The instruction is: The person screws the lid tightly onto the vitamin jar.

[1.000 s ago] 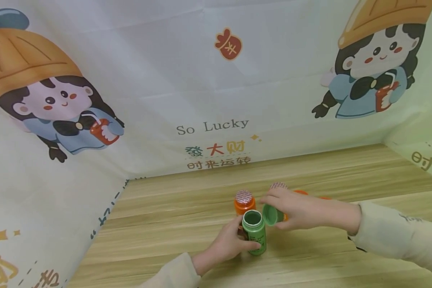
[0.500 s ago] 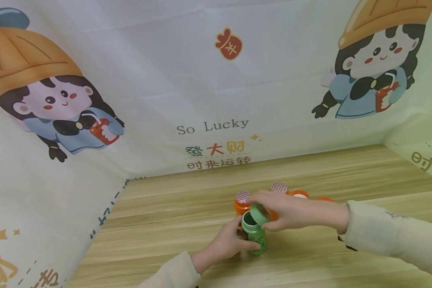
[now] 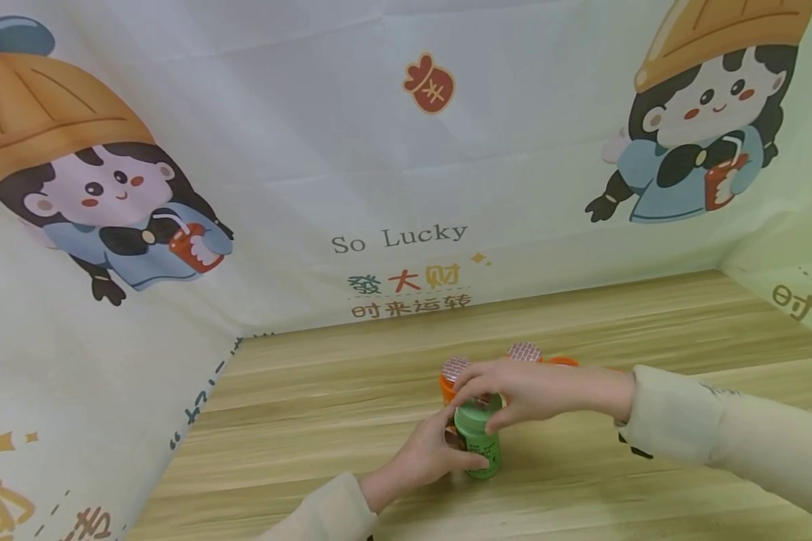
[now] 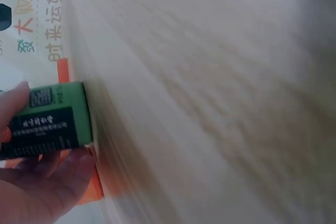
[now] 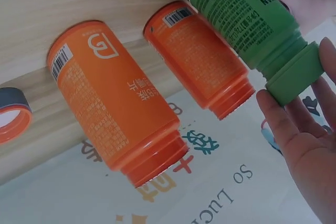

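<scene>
A green bottle (image 3: 482, 449) stands upright on the wooden table. My left hand (image 3: 422, 454) grips its lower body, thumb across the front and fingers behind. Over the bottle's mouth, my right hand (image 3: 531, 391) holds a green screw cap (image 5: 295, 74) by its sides. In the right wrist view the cap sits at the end of the neck, slightly tilted, with part of the neck showing below it. The left wrist view shows the base of the green bottle (image 4: 58, 116) between thumb and fingers.
Two orange bottles with patterned seals stand beyond the green one: a nearer orange bottle (image 5: 197, 59) and another orange bottle (image 5: 113, 98). An orange cap (image 5: 14, 116) lies beside them on the table (image 3: 311, 391). A printed cloth (image 3: 277, 150) hangs behind.
My right hand has carried the green cap leftward, turned it over and brought it down onto the green bottle's mouth. The left hand keeps its grip in place.
</scene>
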Demonstrator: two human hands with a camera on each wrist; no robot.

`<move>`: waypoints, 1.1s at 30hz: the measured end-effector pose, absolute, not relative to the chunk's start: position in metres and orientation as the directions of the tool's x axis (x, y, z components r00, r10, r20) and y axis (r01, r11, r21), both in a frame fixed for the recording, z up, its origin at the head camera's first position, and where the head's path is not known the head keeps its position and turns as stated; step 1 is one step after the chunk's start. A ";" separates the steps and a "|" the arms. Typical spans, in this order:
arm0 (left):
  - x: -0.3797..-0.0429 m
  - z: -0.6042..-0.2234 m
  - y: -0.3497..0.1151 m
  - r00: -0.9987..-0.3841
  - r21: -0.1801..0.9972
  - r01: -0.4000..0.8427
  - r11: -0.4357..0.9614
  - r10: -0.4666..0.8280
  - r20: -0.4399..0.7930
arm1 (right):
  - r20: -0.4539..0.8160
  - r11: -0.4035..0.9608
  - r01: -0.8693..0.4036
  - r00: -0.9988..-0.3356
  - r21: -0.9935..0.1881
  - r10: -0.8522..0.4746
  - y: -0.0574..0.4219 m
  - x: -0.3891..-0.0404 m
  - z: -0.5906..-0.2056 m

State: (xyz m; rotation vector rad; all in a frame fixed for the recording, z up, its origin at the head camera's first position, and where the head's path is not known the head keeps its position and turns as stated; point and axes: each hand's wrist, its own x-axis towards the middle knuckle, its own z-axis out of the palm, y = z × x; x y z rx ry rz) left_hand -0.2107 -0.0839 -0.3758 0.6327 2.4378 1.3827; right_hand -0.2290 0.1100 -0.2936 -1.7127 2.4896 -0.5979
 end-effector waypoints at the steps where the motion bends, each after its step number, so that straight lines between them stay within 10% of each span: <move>1: -0.211 -0.376 -0.084 -0.868 0.856 0.241 0.457 0.496 -0.020 | 0.160 0.310 -0.883 -0.384 -0.352 -0.909 0.110 -0.230 -0.294; 33: -0.219 -0.378 -0.086 -0.830 0.819 0.278 0.502 0.554 -0.058 | -0.032 0.311 -0.913 -0.314 -0.265 -0.949 0.111 -0.237 -0.285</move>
